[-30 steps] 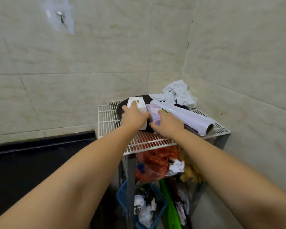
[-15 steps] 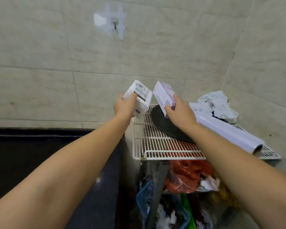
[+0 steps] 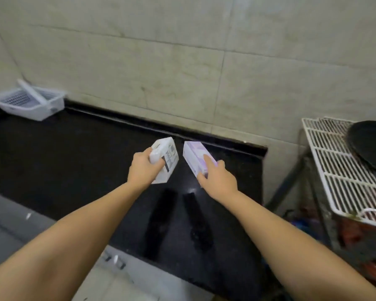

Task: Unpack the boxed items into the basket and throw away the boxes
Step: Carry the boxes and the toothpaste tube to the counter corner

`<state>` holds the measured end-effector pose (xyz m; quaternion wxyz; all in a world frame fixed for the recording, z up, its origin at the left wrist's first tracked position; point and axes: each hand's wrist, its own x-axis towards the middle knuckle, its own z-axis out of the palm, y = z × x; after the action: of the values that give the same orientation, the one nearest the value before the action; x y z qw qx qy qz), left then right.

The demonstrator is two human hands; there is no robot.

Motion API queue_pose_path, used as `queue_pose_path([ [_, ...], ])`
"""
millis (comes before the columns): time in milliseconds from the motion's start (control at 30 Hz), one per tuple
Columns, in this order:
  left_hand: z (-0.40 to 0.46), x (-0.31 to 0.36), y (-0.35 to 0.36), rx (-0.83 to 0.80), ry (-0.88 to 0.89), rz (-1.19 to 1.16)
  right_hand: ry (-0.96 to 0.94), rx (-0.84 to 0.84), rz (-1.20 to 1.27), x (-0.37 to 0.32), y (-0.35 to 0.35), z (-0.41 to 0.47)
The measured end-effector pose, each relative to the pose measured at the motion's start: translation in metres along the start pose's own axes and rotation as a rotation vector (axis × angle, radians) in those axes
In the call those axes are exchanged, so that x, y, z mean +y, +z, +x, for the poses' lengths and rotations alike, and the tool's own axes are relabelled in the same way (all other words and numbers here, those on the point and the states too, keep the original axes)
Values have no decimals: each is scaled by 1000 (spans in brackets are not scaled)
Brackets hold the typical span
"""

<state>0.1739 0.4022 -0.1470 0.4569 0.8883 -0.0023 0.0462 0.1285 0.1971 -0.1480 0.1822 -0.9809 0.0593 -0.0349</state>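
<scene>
Both bare forearms reach fwd over the glossy black stone countertop [image 3: 63, 161], hands held above it, roughly level and close together w/ a narrow gap between the boxes.

Left hand [image 3: 142, 170] grips a small white cardboard box w/ black printed label [image 3: 166, 162]: thumb across the near top face, fingers wrapped under. Box long axis runs from the palm up and away, tilted slightly right; far end sticks out past the fingers.

Right hand [image 3: 217, 178] grips a pale lilac rectangular cardboard box [image 3: 195, 158], fingers laid over its top and side. Its long axis points away and to the left, so the far ends of the 2 boxes lean toward each other w/o touching.

White perforated plastic basket [image 3: 28, 103] sits on the counter's far left corner by the tiled wall, well apart from both hands. White wire rack shelf [image 3: 339, 168] stands at right, a black round pan [image 3: 371, 146] on it.
</scene>
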Motion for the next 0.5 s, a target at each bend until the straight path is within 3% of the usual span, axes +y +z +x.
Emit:
queue_pose_path([
  [133, -29, -69, 1, -90, -40, 260, 34, -127, -116, -4, 73, -23],
  [267, -57, -118, 5, -151, -7, 331, 72, -232, -260, 2, 113, -45],
  [400, -53, -118, 4, -134, 91, 437, 76, -353, -257, 7, 107, -46],
  [500, -32, -89, 5, -102, 189, 517, 58, -330, -225, 6, 69, -29],
])
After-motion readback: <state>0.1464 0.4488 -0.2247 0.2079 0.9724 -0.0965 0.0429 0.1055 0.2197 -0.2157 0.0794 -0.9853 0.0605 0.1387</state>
